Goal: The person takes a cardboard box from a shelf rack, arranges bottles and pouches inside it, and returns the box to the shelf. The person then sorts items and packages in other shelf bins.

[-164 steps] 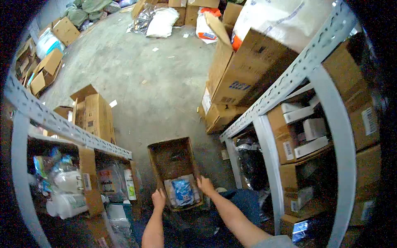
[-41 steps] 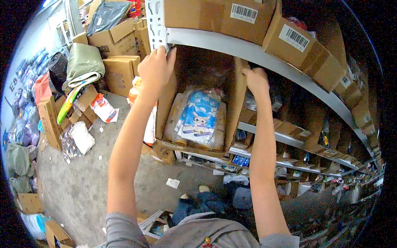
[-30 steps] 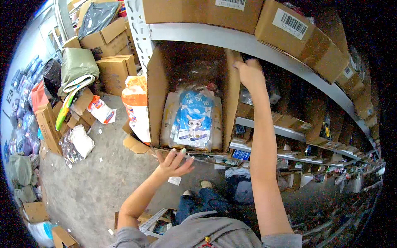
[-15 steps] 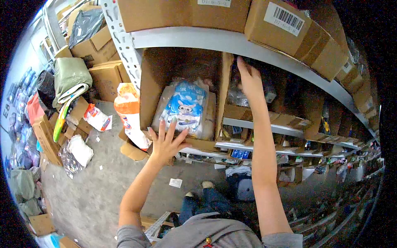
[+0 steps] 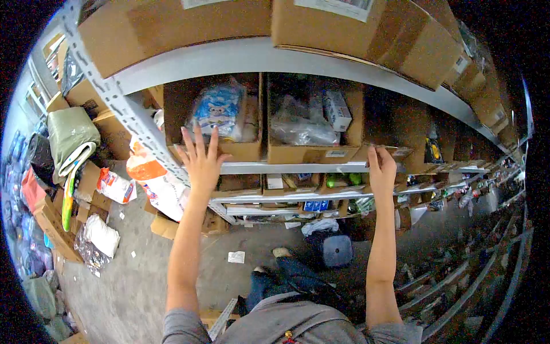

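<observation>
I have the left hand (image 5: 203, 166) open, fingers spread at the front of a carton (image 5: 245, 152) on the shelf (image 5: 252, 168), a blue packet (image 5: 219, 110) lying inside that carton, my right hand (image 5: 381, 163) partly curled by the shelf front further right, whether it grips anything I cannot tell

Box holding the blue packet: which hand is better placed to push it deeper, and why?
Left, probably: the left hand is spread at the front of that box; the right hand is beyond the neighbouring box.

Left fingers (image 5: 199, 142) spread before a shelved carton (image 5: 245, 151).
</observation>
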A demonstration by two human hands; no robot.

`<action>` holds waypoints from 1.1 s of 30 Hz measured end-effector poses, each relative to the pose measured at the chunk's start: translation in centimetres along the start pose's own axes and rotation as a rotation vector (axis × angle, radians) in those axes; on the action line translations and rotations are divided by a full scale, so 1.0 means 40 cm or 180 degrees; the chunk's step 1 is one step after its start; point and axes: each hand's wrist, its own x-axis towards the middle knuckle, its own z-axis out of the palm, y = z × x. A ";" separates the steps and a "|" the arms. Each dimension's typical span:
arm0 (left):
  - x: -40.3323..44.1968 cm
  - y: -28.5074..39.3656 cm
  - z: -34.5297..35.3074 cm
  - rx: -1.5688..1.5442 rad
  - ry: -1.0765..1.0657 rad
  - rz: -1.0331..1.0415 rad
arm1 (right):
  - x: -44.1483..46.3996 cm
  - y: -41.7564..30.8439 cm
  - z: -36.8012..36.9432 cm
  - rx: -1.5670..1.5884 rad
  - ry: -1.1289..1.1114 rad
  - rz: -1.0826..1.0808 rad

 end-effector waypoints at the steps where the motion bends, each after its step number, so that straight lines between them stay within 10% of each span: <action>1: 0.002 0.003 0.006 -0.0029 -0.0007 0.0018 | -0.002 0.012 -0.009 -0.0019 -0.0031 -0.0073; 7: 0.012 0.067 -0.042 -0.0756 0.0400 -0.0047 | 0.001 0.037 0.001 -0.0153 0.0068 0.0113; 14: 0.061 0.245 -0.071 -0.0957 0.0236 0.1372 | 0.047 0.009 0.048 -0.0985 0.0171 -0.0264; 33: 0.017 0.288 -0.135 -0.1848 -0.0266 0.0630 | 0.023 -0.001 -0.022 -0.0599 -0.0882 0.0101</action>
